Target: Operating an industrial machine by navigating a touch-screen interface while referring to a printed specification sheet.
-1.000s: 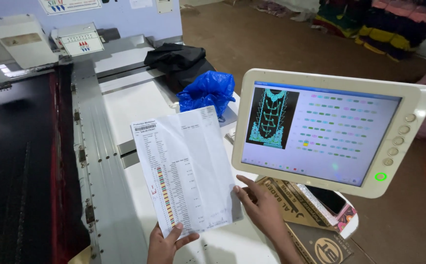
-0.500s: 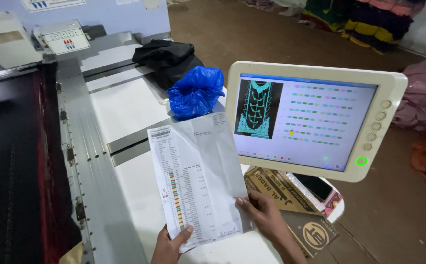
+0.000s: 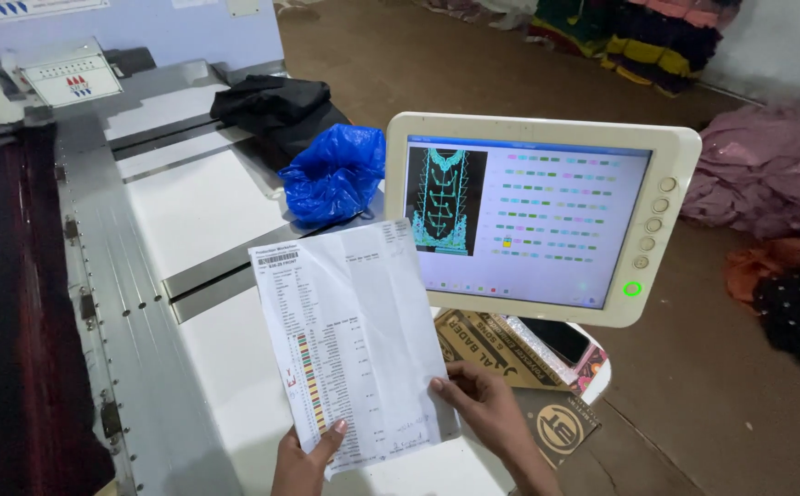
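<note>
Both hands pinch the bottom edge of a paper sheet point(image 3: 349, 344). The left hand point(image 3: 304, 462) grips it at the lower left, thumb pressed on the printed face, fingers hidden behind. The right hand point(image 3: 475, 404) holds the lower right corner, fingers curled closed over the edge. The sheet stands nearly upright, tilted a little, creased across the middle, with a column of coloured marks down its left side.

At 3 o'clock from the sheet, just beside it, stands a cream-framed screen point(image 3: 547, 216) showing a teal pattern on black and rows of small coloured bars. Under the screen, a cardboard box point(image 3: 492, 344) lies flat with a dark phone point(image 3: 556, 338) resting on top.

At 12 o'clock a crumpled blue bag point(image 3: 334, 174) sits closed, its contents hidden; beyond it lies black cloth point(image 3: 276, 106).

All this rests on a white and grey machine table point(image 3: 189, 202), with a dark red fabric point(image 3: 5, 321) stretched at 9 o'clock. The floor point(image 3: 694, 404) is bare brown, with heaps of pink and orange cloth point(image 3: 767, 174) at 2 o'clock.
</note>
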